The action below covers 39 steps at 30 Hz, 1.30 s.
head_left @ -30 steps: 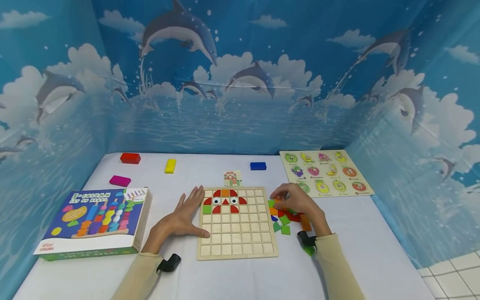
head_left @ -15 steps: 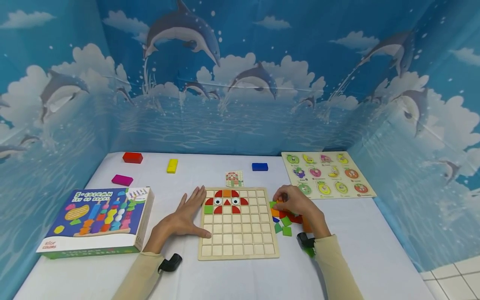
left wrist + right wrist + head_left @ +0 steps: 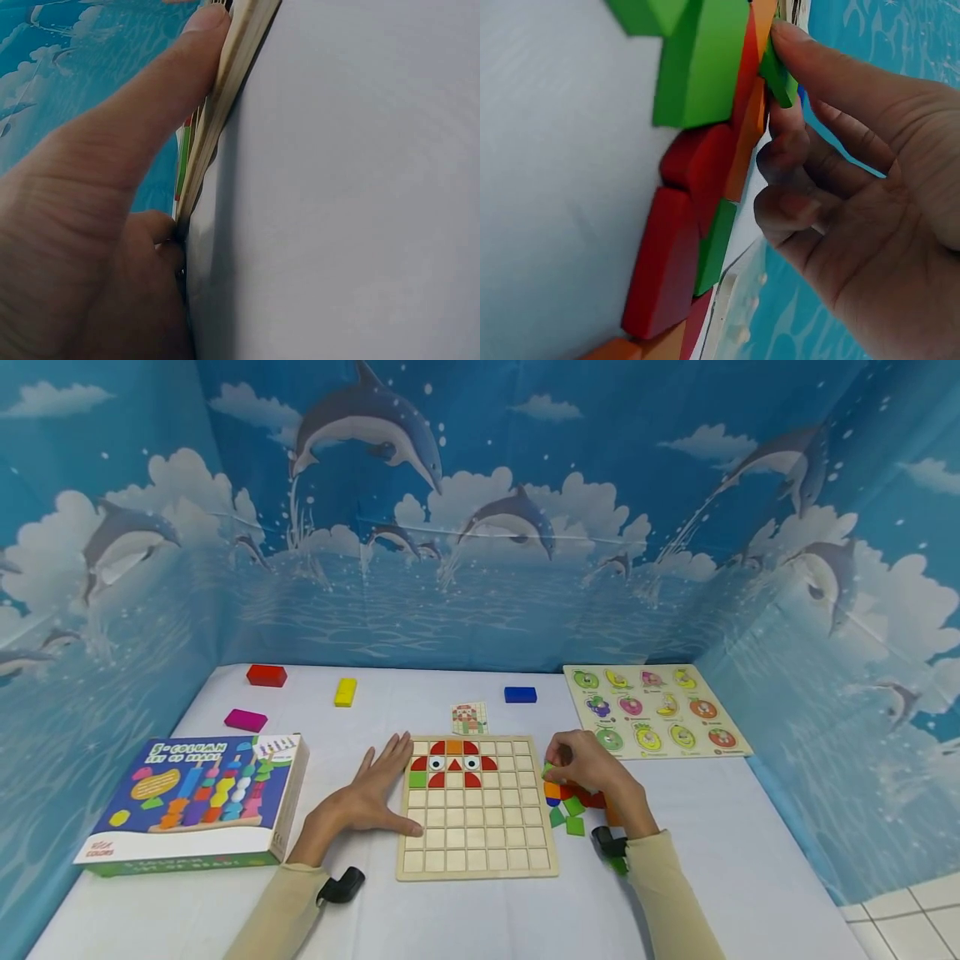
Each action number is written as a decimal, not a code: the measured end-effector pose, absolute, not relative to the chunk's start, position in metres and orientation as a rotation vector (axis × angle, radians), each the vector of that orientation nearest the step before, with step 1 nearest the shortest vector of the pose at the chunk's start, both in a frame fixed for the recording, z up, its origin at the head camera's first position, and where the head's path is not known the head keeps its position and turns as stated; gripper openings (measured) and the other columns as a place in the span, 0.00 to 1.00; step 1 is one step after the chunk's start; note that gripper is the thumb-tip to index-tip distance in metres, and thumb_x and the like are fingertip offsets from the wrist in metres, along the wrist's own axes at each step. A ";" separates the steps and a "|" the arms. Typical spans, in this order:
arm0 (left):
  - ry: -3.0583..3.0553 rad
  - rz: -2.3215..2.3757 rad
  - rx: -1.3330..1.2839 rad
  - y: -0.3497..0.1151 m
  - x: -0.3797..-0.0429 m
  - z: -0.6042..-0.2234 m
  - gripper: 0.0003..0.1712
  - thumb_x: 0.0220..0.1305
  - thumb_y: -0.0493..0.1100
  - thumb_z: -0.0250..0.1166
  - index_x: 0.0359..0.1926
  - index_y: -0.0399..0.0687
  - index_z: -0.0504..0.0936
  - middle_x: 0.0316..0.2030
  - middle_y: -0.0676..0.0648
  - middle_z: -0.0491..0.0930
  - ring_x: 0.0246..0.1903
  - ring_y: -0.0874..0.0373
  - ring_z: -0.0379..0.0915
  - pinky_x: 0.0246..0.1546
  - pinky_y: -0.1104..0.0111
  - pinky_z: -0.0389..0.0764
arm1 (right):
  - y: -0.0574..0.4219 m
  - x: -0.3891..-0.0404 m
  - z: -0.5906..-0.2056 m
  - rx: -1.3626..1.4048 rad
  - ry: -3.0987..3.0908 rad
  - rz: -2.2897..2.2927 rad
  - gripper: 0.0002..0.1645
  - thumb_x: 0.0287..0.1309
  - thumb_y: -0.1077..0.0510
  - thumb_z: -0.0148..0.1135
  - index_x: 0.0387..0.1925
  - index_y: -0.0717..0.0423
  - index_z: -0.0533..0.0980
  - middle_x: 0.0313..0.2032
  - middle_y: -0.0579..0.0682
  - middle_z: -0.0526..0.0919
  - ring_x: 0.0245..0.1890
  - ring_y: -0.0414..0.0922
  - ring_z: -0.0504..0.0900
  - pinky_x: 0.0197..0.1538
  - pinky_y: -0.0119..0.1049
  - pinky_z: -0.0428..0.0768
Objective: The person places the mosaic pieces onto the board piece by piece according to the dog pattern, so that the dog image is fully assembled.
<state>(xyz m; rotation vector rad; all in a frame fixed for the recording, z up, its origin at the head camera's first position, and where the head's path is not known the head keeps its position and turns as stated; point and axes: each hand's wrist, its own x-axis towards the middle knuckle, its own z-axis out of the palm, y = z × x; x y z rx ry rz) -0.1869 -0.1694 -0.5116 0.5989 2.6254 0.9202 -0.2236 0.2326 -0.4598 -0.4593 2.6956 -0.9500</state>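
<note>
A wooden grid board [image 3: 480, 839] lies on the white table. Red, orange, green and eye-patterned tiles fill part of its upper left. My left hand [image 3: 363, 802] rests spread along the board's left edge, its thumb over the rim; the left wrist view shows the thumb [image 3: 157, 97] on that edge. At the board's right side my right hand [image 3: 588, 764] is over a pile of loose coloured tiles. In the right wrist view its thumb and a finger pinch a green tile [image 3: 778, 71]. Red, green and orange tiles [image 3: 679, 255] lie close by.
A small pattern card [image 3: 469, 718] lies behind the board. A fruit puzzle board [image 3: 656, 710] is at the back right, a bead-set box [image 3: 187, 802] at the left. Red [image 3: 266, 675], magenta [image 3: 245, 720], yellow [image 3: 345, 692] and blue blocks [image 3: 520, 695] stand along the back.
My right hand has shifted slightly within the pile, and a green tile now shows at its fingertips. My left hand stays on the board's edge.
</note>
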 end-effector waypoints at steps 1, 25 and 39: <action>2.626 0.914 0.597 -0.170 -0.187 -0.512 0.89 0.39 0.75 0.85 0.88 0.48 0.39 0.88 0.48 0.32 0.86 0.51 0.20 0.84 0.47 0.23 | 0.233 -0.224 -0.460 -0.465 2.697 -0.957 0.11 0.58 0.63 0.81 0.34 0.57 0.82 0.27 0.47 0.77 0.30 0.45 0.76 0.36 0.34 0.77; 2.614 0.919 0.624 -0.169 -0.187 -0.509 0.87 0.42 0.71 0.85 0.88 0.45 0.39 0.88 0.45 0.32 0.86 0.48 0.21 0.84 0.45 0.24 | 0.172 -0.204 -0.451 -0.798 2.557 -1.258 0.08 0.68 0.72 0.68 0.45 0.69 0.89 0.40 0.60 0.91 0.30 0.49 0.88 0.36 0.34 0.89; 2.626 0.895 0.610 -0.170 -0.188 -0.512 0.87 0.42 0.72 0.85 0.88 0.47 0.39 0.88 0.47 0.32 0.86 0.50 0.20 0.84 0.47 0.24 | 0.153 -0.200 -0.462 -0.777 2.647 -1.220 0.06 0.65 0.72 0.72 0.42 0.66 0.91 0.37 0.54 0.86 0.32 0.43 0.86 0.38 0.30 0.88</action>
